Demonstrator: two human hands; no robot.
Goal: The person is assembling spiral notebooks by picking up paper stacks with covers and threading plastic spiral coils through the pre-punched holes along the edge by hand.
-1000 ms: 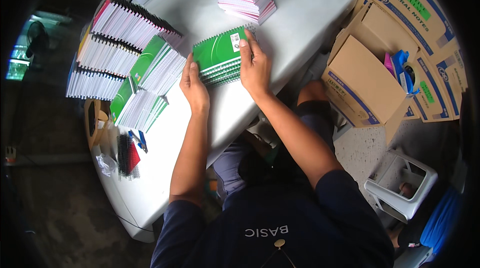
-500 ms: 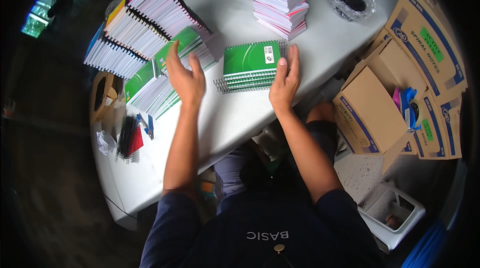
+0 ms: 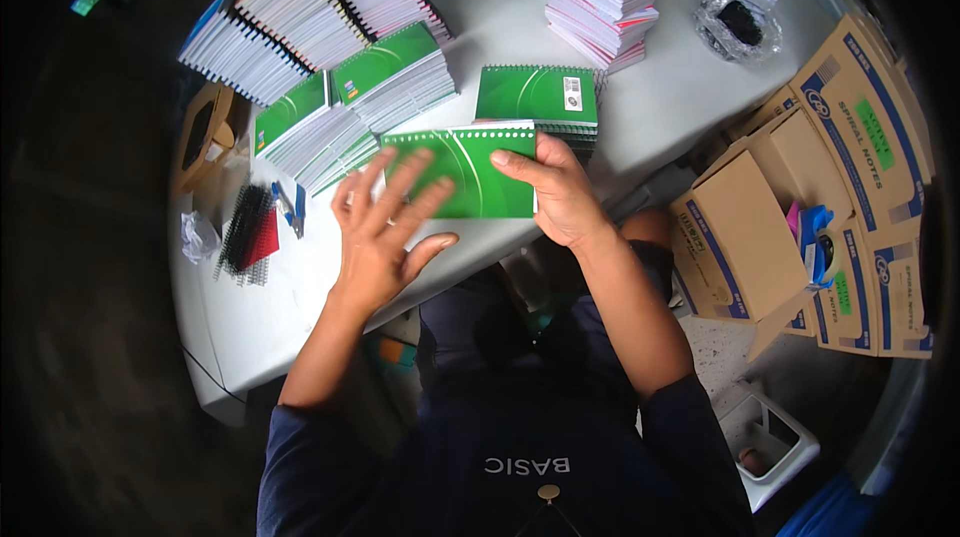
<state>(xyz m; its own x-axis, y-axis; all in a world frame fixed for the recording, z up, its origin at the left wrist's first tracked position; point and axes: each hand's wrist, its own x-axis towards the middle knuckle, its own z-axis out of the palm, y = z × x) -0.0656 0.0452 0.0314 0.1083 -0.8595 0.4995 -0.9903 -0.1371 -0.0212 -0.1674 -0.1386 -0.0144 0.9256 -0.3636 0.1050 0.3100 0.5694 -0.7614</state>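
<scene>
Green pad (image 3: 490, 177): now sits in the right hand (image 3: 570, 199), clear of the spiral notebooks (image 3: 535, 89) that hand is beside in the earlier frame; the left hand (image 3: 380, 242) is away from the row of green pads (image 3: 388, 69) and over the held one.
Right fingers: clamped on the pad's right edge, thumb on the cover, the others behind.
Left fingers: spread apart and blurred before the pad's left part; whether they touch it, I cannot tell.
Pad edge: punched holes run along the top.
Beyond the pad: the spiral notebooks lie stacked, partly hidden by it; the green pads stand to the left.
Desk (image 3: 690, 102): white, carrying black-bound books (image 3: 300, 22) at far left, a tall paper stack (image 3: 600, 2) and a plastic-wrapped bundle (image 3: 738, 17) farther right, black coils (image 3: 243, 227) near the left end.
Room: cardboard boxes (image 3: 722, 249) right of the desk, a white stool (image 3: 795, 465) at lower right.
</scene>
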